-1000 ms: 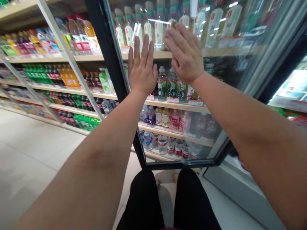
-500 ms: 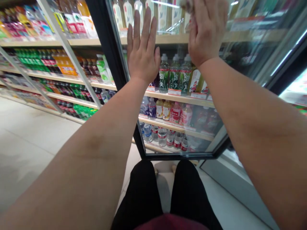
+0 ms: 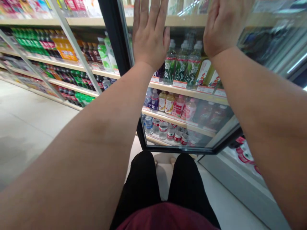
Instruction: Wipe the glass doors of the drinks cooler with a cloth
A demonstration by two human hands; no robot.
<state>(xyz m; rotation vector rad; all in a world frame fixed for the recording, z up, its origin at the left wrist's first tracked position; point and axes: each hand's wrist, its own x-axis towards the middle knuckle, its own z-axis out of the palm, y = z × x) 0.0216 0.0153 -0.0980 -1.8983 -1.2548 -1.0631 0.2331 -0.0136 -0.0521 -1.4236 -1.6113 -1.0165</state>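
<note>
The right hand (image 3: 223, 27), its grip impossible to tell, has been moved rightward to another stretch of the glass door (image 3: 177, 148), the left hand (image 3: 150, 40) spread flat.

Premises: a shop, drinks section. Shelves (image 3: 85, 21) at left carry bottles (image 3: 64, 48) in close rows, grouped by kind. More stocked shelves show through a black-framed glass door (image 3: 178, 149), with price tags (image 3: 179, 84) along their front edges. Floor (image 3: 31, 123): pale tile.
</note>
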